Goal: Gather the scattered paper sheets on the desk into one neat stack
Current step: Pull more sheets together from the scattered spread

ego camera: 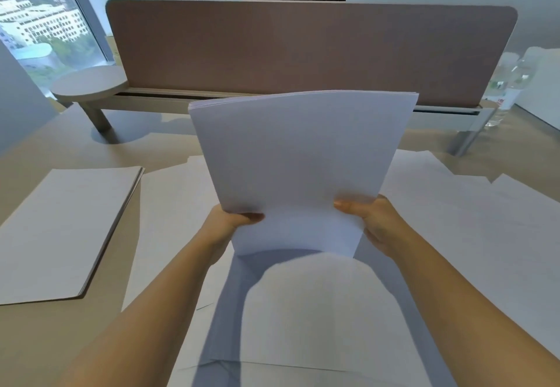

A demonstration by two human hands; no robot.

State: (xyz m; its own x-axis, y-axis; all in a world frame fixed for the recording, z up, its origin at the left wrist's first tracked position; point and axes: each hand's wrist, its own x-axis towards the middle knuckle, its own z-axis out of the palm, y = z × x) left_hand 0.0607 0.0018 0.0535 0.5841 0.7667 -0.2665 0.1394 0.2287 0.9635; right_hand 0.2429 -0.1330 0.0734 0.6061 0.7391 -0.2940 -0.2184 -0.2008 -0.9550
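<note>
A bundle of white paper sheets stands upright above the middle of the desk, its top edge slightly fanned. My left hand grips its lower left edge, thumb on the front. My right hand grips the lower right edge the same way. Under the bundle, loose white sheets lie spread over the desk, overlapping each other. A separate flat stack of sheets lies on the desk at the left.
A brown divider panel runs along the desk's far edge, with a person in black behind it. A round side shelf sits at the back left. Clear plastic bottles stand at the back right. Bare desk shows at the left.
</note>
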